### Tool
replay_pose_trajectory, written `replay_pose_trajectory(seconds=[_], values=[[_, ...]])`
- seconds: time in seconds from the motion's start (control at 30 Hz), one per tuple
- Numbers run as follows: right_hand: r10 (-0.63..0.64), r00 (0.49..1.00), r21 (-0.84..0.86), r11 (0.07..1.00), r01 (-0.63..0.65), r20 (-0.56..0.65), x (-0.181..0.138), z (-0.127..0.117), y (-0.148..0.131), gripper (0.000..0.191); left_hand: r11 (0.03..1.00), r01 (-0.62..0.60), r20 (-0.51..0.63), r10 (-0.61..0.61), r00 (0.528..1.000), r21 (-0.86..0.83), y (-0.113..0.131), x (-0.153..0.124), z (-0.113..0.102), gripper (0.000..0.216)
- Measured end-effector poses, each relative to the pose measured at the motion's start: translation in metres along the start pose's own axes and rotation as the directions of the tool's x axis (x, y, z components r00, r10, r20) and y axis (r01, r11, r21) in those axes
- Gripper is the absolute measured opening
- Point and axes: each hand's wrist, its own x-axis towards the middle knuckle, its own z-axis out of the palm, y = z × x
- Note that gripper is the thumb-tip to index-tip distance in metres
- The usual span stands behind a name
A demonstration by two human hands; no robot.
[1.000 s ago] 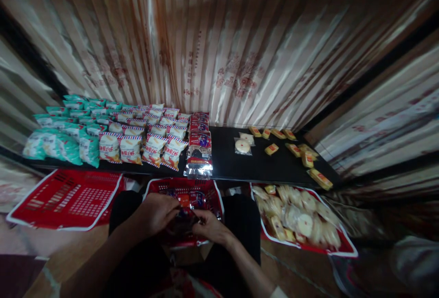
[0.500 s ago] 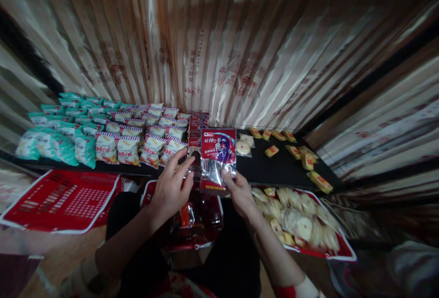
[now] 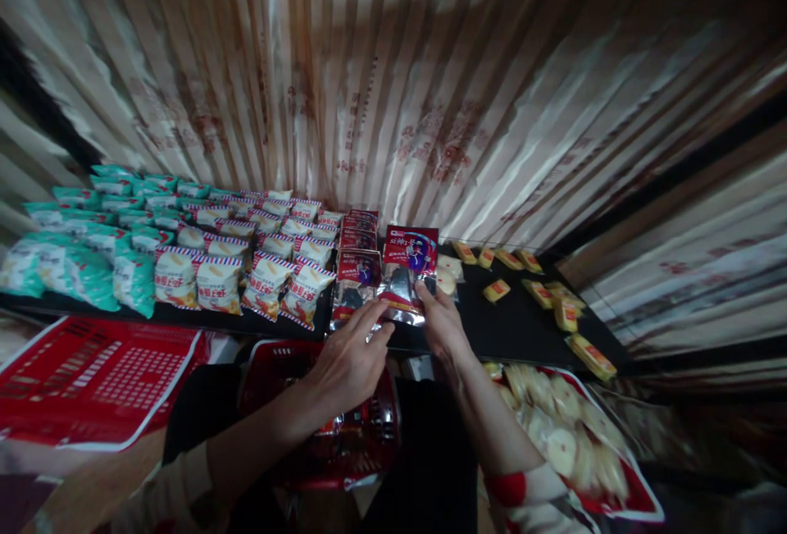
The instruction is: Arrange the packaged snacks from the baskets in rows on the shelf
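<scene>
A red snack packet [image 3: 404, 265] with white lettering and a purple figure is pinched at its lower right by my right hand [image 3: 441, 317]. It is tilted over the black shelf, just right of a row of similar red packets [image 3: 357, 271]. My left hand [image 3: 353, 358] is at the packet's lower left corner, fingers stretched and slightly apart; whether they touch it I cannot tell. Below my left forearm, between my knees, is a red basket [image 3: 261, 349] with shiny dark packets [image 3: 348, 427] in it.
White-and-orange snack bags [image 3: 218, 284] and turquoise bags [image 3: 77, 267] stand in rows on the left of the black shelf [image 3: 492, 337]. Small yellow packs [image 3: 495, 291] and round pale wrapped pieces [image 3: 448, 271] lie right. Red baskets flank my legs, the right one [image 3: 648, 509] full. A pleated curtain [image 3: 393, 66] hangs behind.
My right hand has carried the red packet slightly right and away from me, to beside the red row. My left hand has moved right and lower. The view has shifted a little.
</scene>
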Motion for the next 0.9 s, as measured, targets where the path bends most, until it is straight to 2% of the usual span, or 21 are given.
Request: replay_pose_trajectory(seconds=[0.13,0.33,0.5,0.67,0.9], values=[[-0.020,1.000,-0.078,0.997,0.020,-0.002,0.035,0.007,0.002,0.047,0.998,0.011,0.004,-0.011,1.000,0.069,-0.011,0.014,0.009,0.036],[-0.143,0.990,-0.422,0.897,0.133,0.009,0.076,0.031,0.012,0.054,0.967,0.170,0.051,-0.183,0.982,0.191,-0.035,0.041,0.018,0.051],[-0.211,0.975,-0.670,0.715,0.199,0.063,0.088,0.049,0.012,0.067,0.941,0.234,0.102,-0.265,0.959,0.246,-0.047,0.053,0.022,0.055],[-0.233,0.954,-0.818,0.499,0.285,0.191,0.089,0.060,0.006,0.040,0.925,0.277,0.149,-0.322,0.935,0.261,-0.053,0.057,0.028,0.052],[-0.155,0.973,-0.931,0.298,0.212,0.172,0.085,0.068,0.007,0.041,0.915,0.299,0.140,-0.344,0.928,0.270,-0.058,0.055,0.036,0.052]])
